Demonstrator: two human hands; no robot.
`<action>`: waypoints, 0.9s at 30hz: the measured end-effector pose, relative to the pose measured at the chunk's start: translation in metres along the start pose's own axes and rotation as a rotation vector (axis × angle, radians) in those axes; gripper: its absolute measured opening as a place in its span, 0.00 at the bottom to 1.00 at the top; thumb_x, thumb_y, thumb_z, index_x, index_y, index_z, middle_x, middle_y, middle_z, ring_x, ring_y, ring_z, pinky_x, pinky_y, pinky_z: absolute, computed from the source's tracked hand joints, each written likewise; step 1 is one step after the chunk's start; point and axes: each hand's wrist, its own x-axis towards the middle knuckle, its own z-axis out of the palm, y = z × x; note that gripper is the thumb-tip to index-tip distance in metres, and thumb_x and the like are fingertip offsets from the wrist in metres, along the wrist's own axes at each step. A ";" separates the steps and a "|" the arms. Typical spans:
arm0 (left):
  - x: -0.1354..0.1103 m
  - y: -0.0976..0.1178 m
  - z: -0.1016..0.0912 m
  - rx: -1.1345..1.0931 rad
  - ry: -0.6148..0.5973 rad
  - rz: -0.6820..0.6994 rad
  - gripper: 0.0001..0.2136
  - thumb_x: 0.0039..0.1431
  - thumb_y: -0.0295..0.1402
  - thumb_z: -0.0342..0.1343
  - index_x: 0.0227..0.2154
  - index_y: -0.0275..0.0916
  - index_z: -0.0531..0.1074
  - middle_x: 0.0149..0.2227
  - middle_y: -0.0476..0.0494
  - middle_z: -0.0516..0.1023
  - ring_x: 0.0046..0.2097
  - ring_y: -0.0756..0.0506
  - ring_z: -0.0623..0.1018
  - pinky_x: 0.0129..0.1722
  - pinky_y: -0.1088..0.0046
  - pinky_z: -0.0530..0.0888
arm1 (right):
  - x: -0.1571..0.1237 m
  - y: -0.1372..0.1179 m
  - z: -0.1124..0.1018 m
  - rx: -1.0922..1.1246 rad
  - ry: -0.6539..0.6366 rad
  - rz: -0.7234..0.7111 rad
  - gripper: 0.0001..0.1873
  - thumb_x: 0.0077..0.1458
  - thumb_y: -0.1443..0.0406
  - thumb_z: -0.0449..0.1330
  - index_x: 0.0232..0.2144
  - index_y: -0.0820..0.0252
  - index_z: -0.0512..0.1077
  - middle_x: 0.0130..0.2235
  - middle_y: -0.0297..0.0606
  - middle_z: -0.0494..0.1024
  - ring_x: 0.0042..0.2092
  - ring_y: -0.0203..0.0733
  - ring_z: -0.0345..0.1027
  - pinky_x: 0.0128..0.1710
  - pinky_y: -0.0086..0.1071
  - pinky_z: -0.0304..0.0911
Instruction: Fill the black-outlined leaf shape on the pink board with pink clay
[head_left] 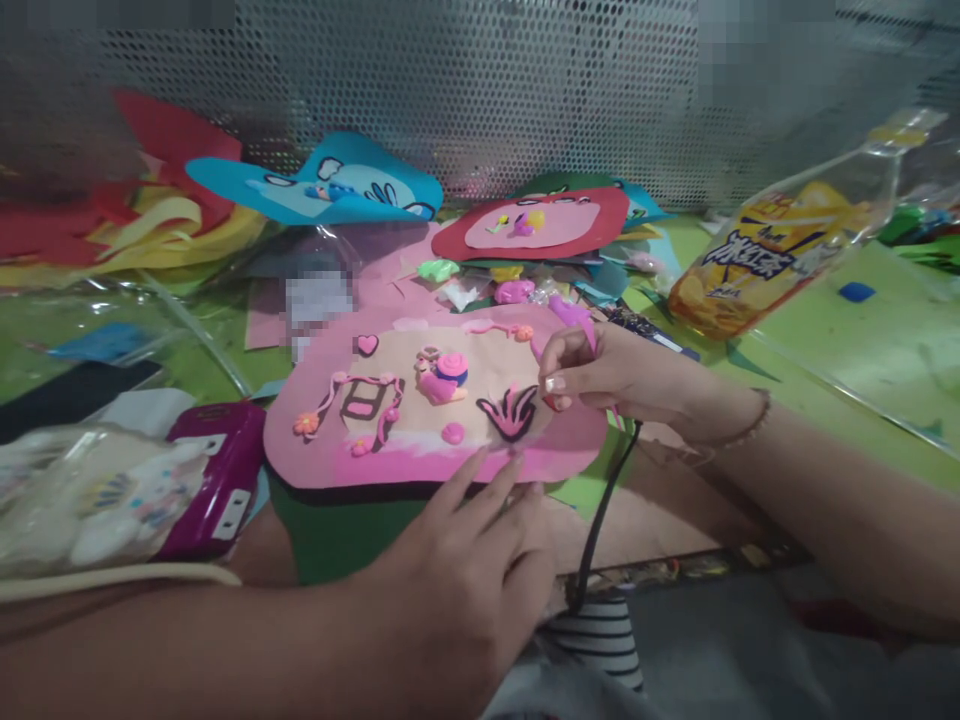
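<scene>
- Left hand point(480, 560): fingers a little spread and slack, nothing in its grasp; fingertips lie on the near rim of the pink card point(420, 468).
- Right hand point(592, 370): thumb and fingers curled narrow over the card's right end. Purple piece point(571, 315) at its far side; cannot tell whether gripped. Fingertips partly hide a speck of red.
- Card: just beyond the left hand, left of the right, dark green sheet point(337, 535) under its near side.
- Black-edged pink leaf shape point(511, 412): between the two hands' fingertips, apart from the right thumb. Likeliest casualty, I judge; a low sweep by either hand could smear or lift it.
- Pink blob point(452, 433): just beyond the left fingertips; a forward slide might flatten it.
- Snail figure point(442, 378): farther past the left hand, stands proud; a careless reach across could knock it loose.
- Left touch looks light; a tug from the right could skid or twist the card.
- Black cord point(604, 520): right of the left hand, nearer the wearer than the right; a sleeve or wrist might snag it.
- Bottle point(772, 255): beyond and right of the right hand, leaning; an elbow could topple it.
</scene>
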 end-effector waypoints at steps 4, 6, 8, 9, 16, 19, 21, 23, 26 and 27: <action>0.003 0.000 -0.001 -0.024 0.040 -0.093 0.04 0.54 0.24 0.53 0.32 0.29 0.69 0.56 0.17 0.64 0.60 0.26 0.61 0.58 0.44 0.57 | 0.000 -0.003 0.002 0.045 0.107 -0.107 0.10 0.40 0.67 0.70 0.22 0.64 0.72 0.20 0.31 0.74 0.22 0.27 0.66 0.13 0.16 0.50; 0.004 -0.001 -0.001 -0.037 0.052 -0.115 0.04 0.56 0.25 0.53 0.31 0.29 0.69 0.57 0.16 0.62 0.62 0.27 0.58 0.59 0.45 0.57 | 0.000 -0.004 0.002 0.076 0.180 -0.168 0.10 0.38 0.67 0.71 0.23 0.63 0.73 0.22 0.31 0.75 0.21 0.26 0.64 0.11 0.16 0.46; 0.004 -0.001 -0.001 -0.048 0.060 -0.124 0.06 0.59 0.26 0.50 0.31 0.28 0.70 0.57 0.18 0.62 0.63 0.28 0.56 0.60 0.45 0.56 | -0.001 -0.005 0.002 0.087 0.218 -0.199 0.10 0.38 0.67 0.71 0.23 0.62 0.73 0.24 0.32 0.76 0.22 0.26 0.64 0.10 0.16 0.42; 0.004 0.000 0.000 -0.054 0.053 -0.119 0.07 0.60 0.25 0.48 0.32 0.28 0.70 0.57 0.19 0.63 0.63 0.29 0.55 0.60 0.44 0.55 | -0.002 -0.006 0.002 0.085 0.225 -0.201 0.09 0.39 0.68 0.71 0.23 0.62 0.73 0.25 0.33 0.77 0.22 0.26 0.64 0.10 0.16 0.41; 0.004 -0.001 -0.002 -0.063 -0.036 -0.055 0.06 0.58 0.22 0.48 0.34 0.27 0.71 0.54 0.21 0.68 0.64 0.31 0.56 0.62 0.44 0.50 | -0.004 -0.005 0.000 0.014 0.228 -0.118 0.06 0.41 0.69 0.69 0.25 0.59 0.76 0.31 0.34 0.78 0.22 0.25 0.64 0.11 0.18 0.50; 0.005 -0.002 -0.003 -0.065 -0.046 -0.021 0.06 0.59 0.23 0.48 0.32 0.28 0.71 0.51 0.23 0.70 0.62 0.31 0.60 0.62 0.44 0.51 | -0.003 -0.004 -0.001 0.029 0.237 -0.107 0.08 0.40 0.67 0.71 0.25 0.60 0.76 0.28 0.34 0.78 0.26 0.28 0.70 0.15 0.17 0.58; 0.005 -0.001 -0.004 -0.044 -0.037 0.019 0.06 0.59 0.23 0.49 0.31 0.29 0.71 0.50 0.25 0.72 0.59 0.31 0.64 0.61 0.45 0.54 | -0.002 -0.004 -0.002 0.009 0.255 -0.089 0.10 0.40 0.64 0.71 0.26 0.61 0.76 0.26 0.34 0.77 0.25 0.28 0.70 0.17 0.16 0.59; 0.005 0.000 -0.005 -0.013 -0.019 0.060 0.07 0.58 0.23 0.48 0.32 0.28 0.71 0.47 0.27 0.73 0.56 0.32 0.68 0.62 0.48 0.56 | -0.001 -0.003 -0.002 -0.046 0.249 -0.067 0.12 0.43 0.60 0.70 0.27 0.62 0.75 0.23 0.34 0.76 0.22 0.27 0.68 0.16 0.17 0.58; 0.005 0.001 -0.004 0.002 0.004 0.066 0.08 0.59 0.22 0.47 0.32 0.29 0.71 0.41 0.31 0.76 0.51 0.35 0.72 0.61 0.54 0.61 | -0.001 -0.003 -0.001 -0.193 0.171 -0.021 0.14 0.48 0.56 0.66 0.28 0.62 0.74 0.21 0.34 0.76 0.20 0.29 0.68 0.18 0.20 0.62; 0.004 0.002 -0.003 -0.001 0.005 0.059 0.08 0.60 0.21 0.46 0.31 0.29 0.71 0.40 0.31 0.76 0.49 0.37 0.74 0.60 0.56 0.62 | -0.001 -0.003 0.000 -0.252 0.142 -0.006 0.13 0.49 0.56 0.65 0.28 0.62 0.74 0.22 0.34 0.77 0.20 0.30 0.69 0.20 0.22 0.64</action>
